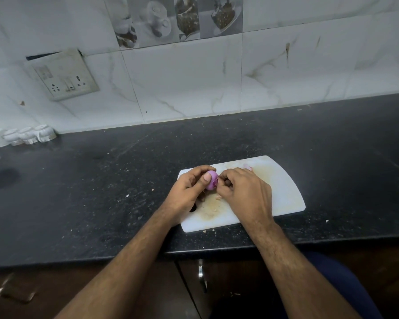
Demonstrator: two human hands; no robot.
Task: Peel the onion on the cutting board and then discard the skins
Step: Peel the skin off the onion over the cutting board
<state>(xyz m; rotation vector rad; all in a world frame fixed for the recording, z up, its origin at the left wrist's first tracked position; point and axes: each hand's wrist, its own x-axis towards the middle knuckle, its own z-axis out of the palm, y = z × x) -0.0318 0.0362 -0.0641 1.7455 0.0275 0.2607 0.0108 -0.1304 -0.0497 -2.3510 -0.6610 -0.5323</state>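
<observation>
A small purple onion (212,180) is held just above the white cutting board (283,189). My left hand (189,192) grips it, thumb on its near side and fingers curled over its top. My right hand (242,192) is curled against the onion's right end, its fingertips pinching at the skin there; the pinch itself is mostly hidden by the fingers. A pale piece of skin (248,167) lies on the board behind my right hand. Small skin scraps (218,198) lie on the board below the onion.
The board sits on a black stone counter (101,192) near its front edge. White cups (30,135) stand at the far left by the tiled wall. A switch plate (62,74) is mounted on the wall. Cabinet doors with a handle (201,272) are below the counter.
</observation>
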